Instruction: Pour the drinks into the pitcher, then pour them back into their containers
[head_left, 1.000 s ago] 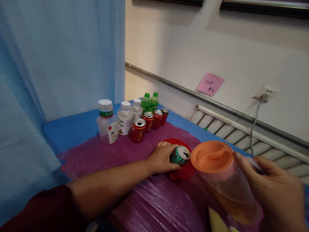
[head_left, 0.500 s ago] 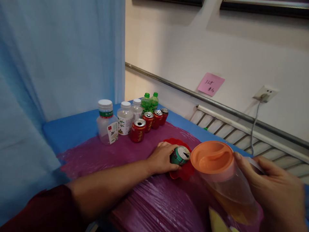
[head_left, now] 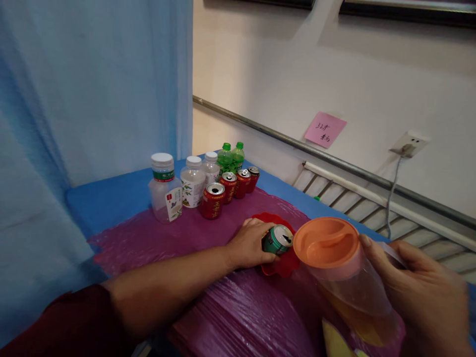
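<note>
My left hand [head_left: 254,244] is wrapped round a green drink can [head_left: 274,244], tilted to the right with its opened top toward the pitcher. Under and behind the can lies a red scalloped dish [head_left: 279,267]. My right hand [head_left: 420,282] grips the handle of a clear plastic pitcher [head_left: 362,297] with an orange lid [head_left: 323,242]. The pitcher leans left, its lid edge close beside the can's top, and amber liquid sits low inside it. Whether liquid runs between them I cannot tell. A yellowish piece [head_left: 336,339] shows at the bottom edge, partly cut off.
Several red cans [head_left: 213,201] stand in a row behind my left hand. Beside them are clear bottles with white caps [head_left: 162,191] and two green bottles [head_left: 238,156]. Purple plastic film [head_left: 148,238] covers part of the blue table [head_left: 104,193]. A radiator [head_left: 334,193] runs along the wall.
Almost nothing differs. Both hands, the can and the pitcher hold nearly the same places, and the liquid's surface in the pitcher looks slightly shifted.
</note>
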The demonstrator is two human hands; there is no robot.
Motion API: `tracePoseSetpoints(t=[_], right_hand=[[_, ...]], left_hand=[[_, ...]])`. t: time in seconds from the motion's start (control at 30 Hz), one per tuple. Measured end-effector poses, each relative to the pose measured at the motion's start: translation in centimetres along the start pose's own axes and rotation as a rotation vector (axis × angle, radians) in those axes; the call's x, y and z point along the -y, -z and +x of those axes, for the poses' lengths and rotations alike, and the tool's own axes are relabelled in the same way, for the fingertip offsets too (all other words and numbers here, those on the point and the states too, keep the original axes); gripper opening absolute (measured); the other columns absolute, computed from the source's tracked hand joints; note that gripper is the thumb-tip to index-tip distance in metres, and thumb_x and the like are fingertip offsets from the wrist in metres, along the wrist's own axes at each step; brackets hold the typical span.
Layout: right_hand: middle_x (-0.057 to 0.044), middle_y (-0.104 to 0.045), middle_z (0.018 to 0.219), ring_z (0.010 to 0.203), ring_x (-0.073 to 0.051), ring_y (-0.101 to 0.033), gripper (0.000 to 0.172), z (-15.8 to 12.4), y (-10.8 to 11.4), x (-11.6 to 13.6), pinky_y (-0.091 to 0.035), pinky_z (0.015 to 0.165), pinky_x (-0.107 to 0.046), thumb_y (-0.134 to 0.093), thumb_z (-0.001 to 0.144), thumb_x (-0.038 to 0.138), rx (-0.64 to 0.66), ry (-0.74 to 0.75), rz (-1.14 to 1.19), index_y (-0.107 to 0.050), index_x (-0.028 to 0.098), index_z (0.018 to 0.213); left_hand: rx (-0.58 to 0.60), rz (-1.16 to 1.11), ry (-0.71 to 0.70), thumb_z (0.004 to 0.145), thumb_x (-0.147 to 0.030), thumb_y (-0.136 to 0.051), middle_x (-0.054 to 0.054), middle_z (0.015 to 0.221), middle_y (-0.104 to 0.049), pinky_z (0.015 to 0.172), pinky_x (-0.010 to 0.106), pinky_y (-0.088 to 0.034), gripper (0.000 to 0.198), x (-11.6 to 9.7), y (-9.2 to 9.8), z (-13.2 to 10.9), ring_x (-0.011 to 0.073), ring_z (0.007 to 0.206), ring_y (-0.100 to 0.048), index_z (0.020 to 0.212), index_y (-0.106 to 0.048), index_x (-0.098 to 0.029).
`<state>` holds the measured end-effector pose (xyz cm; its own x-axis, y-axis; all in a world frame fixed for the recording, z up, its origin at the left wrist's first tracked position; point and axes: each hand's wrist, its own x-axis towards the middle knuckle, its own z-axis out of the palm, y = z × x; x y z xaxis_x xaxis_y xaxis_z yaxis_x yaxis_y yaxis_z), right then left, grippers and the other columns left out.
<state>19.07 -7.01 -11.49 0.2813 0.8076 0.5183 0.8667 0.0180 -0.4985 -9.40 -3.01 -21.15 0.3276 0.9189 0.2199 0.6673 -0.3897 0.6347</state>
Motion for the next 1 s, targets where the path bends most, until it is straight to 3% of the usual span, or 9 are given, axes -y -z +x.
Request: tracePoseSetpoints(t=[0.63, 0.83, 1.0], right_hand=[[0.004, -0.032, 0.051, 0.045, -0.01, -0.037, 0.066, 0.07, -0.05, -0.07, -0.029, 0.038, -0.022, -0.063, 0.072, 0.084, -0.019, 0.03, 0.002, -0.047, 0.022, 0.055], [0.004, -0.034, 0.054, 0.05, -0.01, -0.038, 0.062, -0.61, 0.1, 0.71, -0.029, 0.043, -0.023, -0.062, 0.079, 0.078, -0.037, 0.035, 0.009, -0.046, 0.022, 0.059], [0.004, -0.03, 0.051, 0.047, -0.01, -0.034, 0.064, -0.32, 0.01, 0.48, -0.027, 0.04, -0.023, -0.064, 0.074, 0.081, -0.052, 0.061, 0.02, -0.046, 0.022, 0.055]], left_hand=[[-0.001, 0.007, 0.001, 0.066, -0.047, -0.091, 0.003, 0.122, -0.071, 0.104, 0.046, -0.041, 0.075, 0.02, -0.08, 0.01, 0.032, 0.118, -0.06, 0.133, -0.063, -0.033], [0.006, 0.009, 0.0, 0.066, -0.048, -0.09, 0.003, 0.121, -0.072, 0.104, 0.045, -0.041, 0.073, -0.06, 0.04, 0.02, 0.0325, 0.117, -0.061, 0.133, -0.064, -0.031], [0.002, 0.002, -0.014, 0.067, -0.046, -0.09, 0.002, 0.121, -0.072, 0.105, 0.045, -0.04, 0.073, -0.17, 0.1, -0.04, 0.032, 0.117, -0.061, 0.133, -0.064, -0.031]])
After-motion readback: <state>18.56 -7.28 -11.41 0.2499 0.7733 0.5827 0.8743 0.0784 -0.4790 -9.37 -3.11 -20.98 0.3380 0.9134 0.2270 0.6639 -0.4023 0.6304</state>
